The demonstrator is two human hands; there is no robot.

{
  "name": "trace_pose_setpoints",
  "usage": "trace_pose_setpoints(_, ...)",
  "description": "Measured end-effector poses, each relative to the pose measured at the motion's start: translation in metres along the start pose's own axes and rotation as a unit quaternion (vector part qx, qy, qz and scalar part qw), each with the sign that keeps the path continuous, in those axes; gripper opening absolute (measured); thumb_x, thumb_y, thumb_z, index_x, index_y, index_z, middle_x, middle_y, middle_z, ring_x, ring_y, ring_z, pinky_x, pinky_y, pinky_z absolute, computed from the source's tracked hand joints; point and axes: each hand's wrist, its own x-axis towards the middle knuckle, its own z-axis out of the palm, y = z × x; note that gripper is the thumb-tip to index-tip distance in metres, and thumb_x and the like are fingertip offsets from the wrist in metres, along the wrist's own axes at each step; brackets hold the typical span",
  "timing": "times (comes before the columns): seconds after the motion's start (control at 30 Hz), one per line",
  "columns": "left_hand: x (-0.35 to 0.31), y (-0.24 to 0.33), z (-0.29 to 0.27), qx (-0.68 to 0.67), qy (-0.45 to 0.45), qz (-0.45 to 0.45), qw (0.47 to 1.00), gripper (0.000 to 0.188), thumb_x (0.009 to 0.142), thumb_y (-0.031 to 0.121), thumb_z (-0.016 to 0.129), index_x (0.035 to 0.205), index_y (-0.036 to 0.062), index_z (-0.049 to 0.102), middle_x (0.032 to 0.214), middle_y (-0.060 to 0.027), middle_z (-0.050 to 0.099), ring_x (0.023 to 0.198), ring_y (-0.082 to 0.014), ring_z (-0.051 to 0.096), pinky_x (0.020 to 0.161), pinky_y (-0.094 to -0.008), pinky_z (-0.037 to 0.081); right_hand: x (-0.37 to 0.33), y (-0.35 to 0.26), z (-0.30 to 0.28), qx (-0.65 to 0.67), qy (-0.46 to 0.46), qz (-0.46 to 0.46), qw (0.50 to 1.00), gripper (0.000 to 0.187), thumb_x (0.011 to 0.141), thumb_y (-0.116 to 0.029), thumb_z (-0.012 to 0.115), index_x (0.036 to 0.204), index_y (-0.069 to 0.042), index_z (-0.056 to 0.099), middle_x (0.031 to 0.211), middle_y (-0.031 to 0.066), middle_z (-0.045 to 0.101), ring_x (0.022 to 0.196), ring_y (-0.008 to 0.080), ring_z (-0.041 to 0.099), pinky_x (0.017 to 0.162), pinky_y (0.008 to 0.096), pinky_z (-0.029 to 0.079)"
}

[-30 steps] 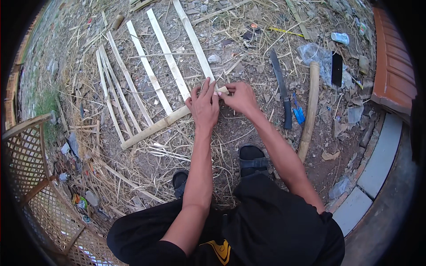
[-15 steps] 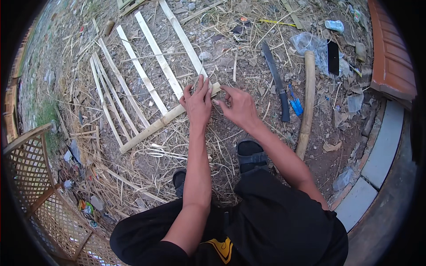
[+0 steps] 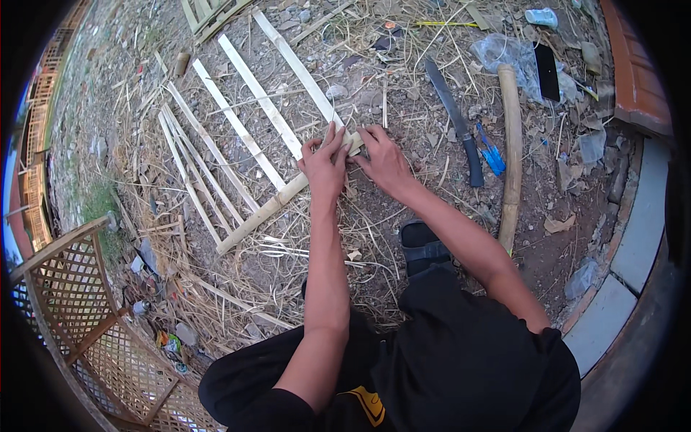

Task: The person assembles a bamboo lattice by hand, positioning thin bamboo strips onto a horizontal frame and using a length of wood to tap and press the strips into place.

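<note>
A pale bamboo crosspiece [image 3: 265, 211] lies slanting on the ground, with several flat bamboo slats [image 3: 258, 95] running away from it. My left hand [image 3: 325, 167] is closed over the crosspiece near its right end, where the rightmost slat [image 3: 301, 70] meets it. Close beside it, my right hand [image 3: 386, 165] pinches the crosspiece's end with thumb and fingers. The fingers hide much of this joint. Further left, narrower strips [image 3: 188, 173] fan out from the crosspiece.
To the right lie a machete [image 3: 453, 115], a blue tool or wrapper [image 3: 491, 153], a bamboo pole [image 3: 511, 158] and a black phone [image 3: 546, 72] on clear plastic. A lattice panel [image 3: 119, 349] stands at the lower left. Bamboo shavings litter the ground; a tiled edge [image 3: 604, 324] runs along the right.
The whole view has shifted slightly. My right hand's fingers have closed in on the crosspiece's end, while my left hand stays on it.
</note>
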Motion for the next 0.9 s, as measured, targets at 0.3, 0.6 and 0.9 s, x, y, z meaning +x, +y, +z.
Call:
trace_pose_setpoints(0.3,0.003,-0.002,-0.005,0.006,-0.007,0.016,1.000,0.041,0.089,0.033,0.073,0.130,0.0300,0.069,0.145,0.0129,0.057,0.118,-0.0249,0.046,0.109,-0.0449,0.024,-0.002,-0.001,0.001,0.036,0.030,0.025,0.999,0.053,0.078,-0.009,0.080,0.126,0.003,0.060,0.117,0.0182,0.059,0.101,0.0380,0.065,0.085,0.0434,0.055)
trace_pose_setpoints(0.6,0.006,-0.003,-0.017,0.023,-0.007,0.056,0.998,0.044,0.085,0.032,0.076,0.128,0.0252,0.070,0.143,0.0093,0.059,0.118,-0.0269,0.047,0.105,-0.0444,0.029,0.003,0.009,0.001,0.046,0.025,0.009,0.999,0.051,0.078,-0.012,0.081,0.123,0.002,0.064,0.115,0.0179,0.063,0.098,0.0380,0.067,0.084,0.0422,0.055)
trace_pose_setpoints(0.9,0.033,-0.023,-0.033,0.196,-0.064,0.243,0.948,0.059,0.092,0.056,0.058,0.148,0.0401,0.048,0.163,0.0065,0.032,0.144,-0.0396,0.030,0.114,-0.0558,0.021,0.004,0.004,0.000,0.056,0.014,0.034,0.998,0.052,0.076,-0.012,0.083,0.123,0.000,0.066,0.116,0.0169,0.065,0.099,0.0366,0.067,0.084,0.0420,0.055)
